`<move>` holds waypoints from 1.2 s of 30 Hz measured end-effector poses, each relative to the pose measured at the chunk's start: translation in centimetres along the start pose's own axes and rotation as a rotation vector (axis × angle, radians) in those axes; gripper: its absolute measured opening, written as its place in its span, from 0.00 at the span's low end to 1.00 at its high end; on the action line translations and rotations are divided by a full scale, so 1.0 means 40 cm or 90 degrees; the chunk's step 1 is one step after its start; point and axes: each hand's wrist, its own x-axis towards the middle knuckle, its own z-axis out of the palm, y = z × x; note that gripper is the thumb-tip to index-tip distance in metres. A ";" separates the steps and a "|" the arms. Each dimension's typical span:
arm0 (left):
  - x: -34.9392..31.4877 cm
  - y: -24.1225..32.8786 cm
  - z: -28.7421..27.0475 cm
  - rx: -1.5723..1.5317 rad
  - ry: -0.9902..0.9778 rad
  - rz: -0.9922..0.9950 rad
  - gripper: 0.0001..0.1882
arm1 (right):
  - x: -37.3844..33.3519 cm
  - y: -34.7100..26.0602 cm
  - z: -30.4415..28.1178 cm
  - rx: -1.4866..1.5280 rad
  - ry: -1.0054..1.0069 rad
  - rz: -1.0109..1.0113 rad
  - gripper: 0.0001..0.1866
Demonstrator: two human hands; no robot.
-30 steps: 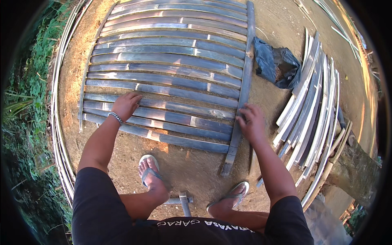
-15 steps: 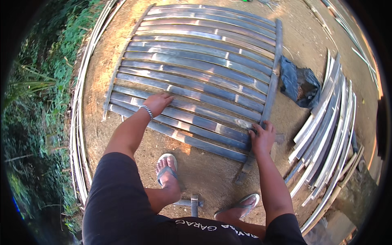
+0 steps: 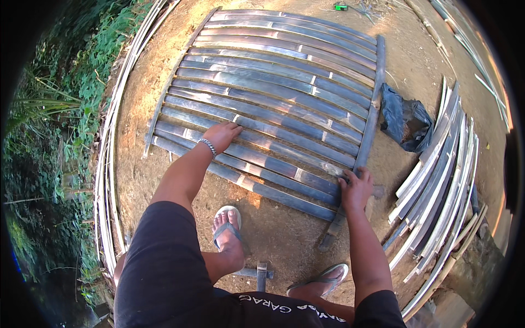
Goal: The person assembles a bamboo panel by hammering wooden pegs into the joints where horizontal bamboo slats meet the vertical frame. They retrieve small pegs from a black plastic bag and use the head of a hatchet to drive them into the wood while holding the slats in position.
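Observation:
A rack of dark split bamboo slats (image 3: pixel 273 101) lies on the dirt, the slats set crosswise between a left side rail (image 3: pixel 180 68) and a right side rail (image 3: pixel 373 115). My left hand (image 3: pixel 221 138), a chain bracelet at its wrist, has its fingers closed over one bamboo slat (image 3: pixel 284 146) in the nearer part. Near that slat's right end, beside the right rail, my right hand (image 3: pixel 356 190) grips with curled fingers. Its palm hides part of the rail, and both thumbs are hard to see.
To the right are a black plastic bag (image 3: pixel 406 119) and a pile of split bamboo strips (image 3: pixel 435 180). Long pale strips (image 3: pixel 109 147) line the left, beside green plants. A green tape measure (image 3: pixel 340 6) lies far off. My sandalled feet (image 3: pixel 227 229) stand by a short wooden piece (image 3: pixel 261 277).
The view has shifted slightly, bringing the green tape measure further into sight. Both hands stay on the same slat, whose left end seems to have moved slightly away from me.

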 end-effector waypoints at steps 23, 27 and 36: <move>0.085 0.424 0.003 -0.214 0.272 0.147 0.23 | -0.052 0.163 -0.125 0.224 -0.016 0.243 0.21; 0.157 0.588 -0.017 -0.257 0.262 0.205 0.23 | -0.106 0.125 -0.049 0.213 0.018 0.235 0.20; 0.218 0.670 -0.046 -0.172 0.222 0.210 0.17 | -0.098 0.049 -0.029 0.273 -0.053 0.337 0.21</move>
